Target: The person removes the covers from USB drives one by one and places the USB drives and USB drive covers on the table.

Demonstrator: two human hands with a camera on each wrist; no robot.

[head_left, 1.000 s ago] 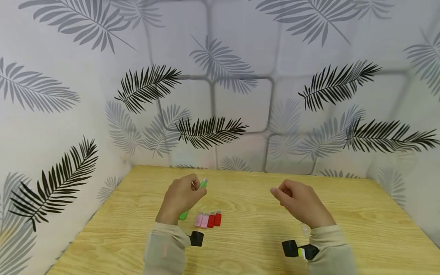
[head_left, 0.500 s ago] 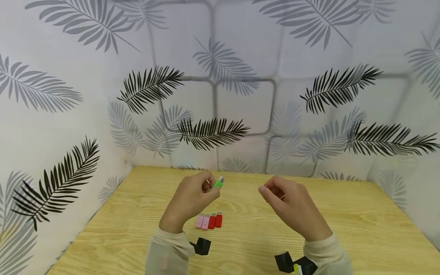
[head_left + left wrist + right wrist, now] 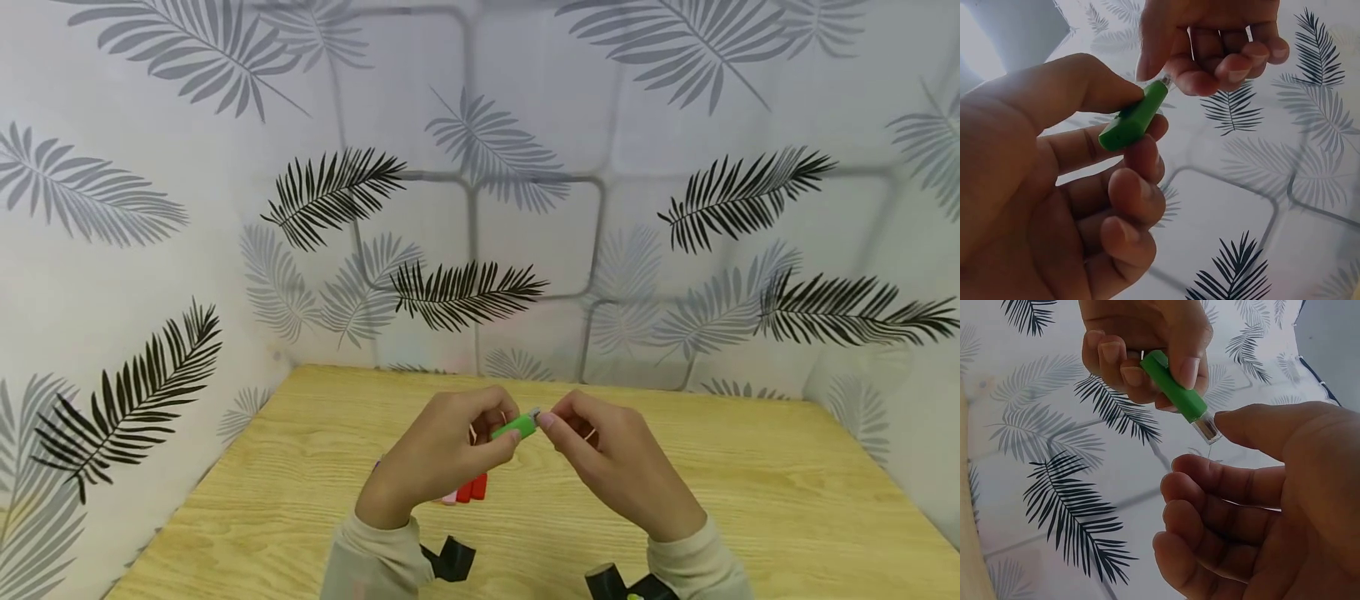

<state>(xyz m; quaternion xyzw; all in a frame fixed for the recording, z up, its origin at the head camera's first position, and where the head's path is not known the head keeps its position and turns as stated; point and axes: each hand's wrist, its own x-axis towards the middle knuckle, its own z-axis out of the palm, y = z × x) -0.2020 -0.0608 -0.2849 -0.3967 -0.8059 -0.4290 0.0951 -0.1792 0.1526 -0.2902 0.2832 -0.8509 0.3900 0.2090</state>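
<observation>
My left hand pinches a green USB flash drive between thumb and fingers. In the left wrist view the drive points away toward the other hand. Its metal plug, which looks sheathed in something clear, shows in the right wrist view. My right hand is right at the plug end. Its thumb lies beside the plug, and a gap separates the thumb from the bent index finger. Whether the thumb touches the plug I cannot tell.
Behind my left wrist, red USB drives and a pink one lie on the wooden table, partly hidden. A leaf-patterned curtain hangs at the back. Black wrist cameras hang below the sleeves.
My left hand has brought the green USB flash drive rightward, and its plug now points more to the right. My right hand has moved left, so both hands meet at the plug.
</observation>
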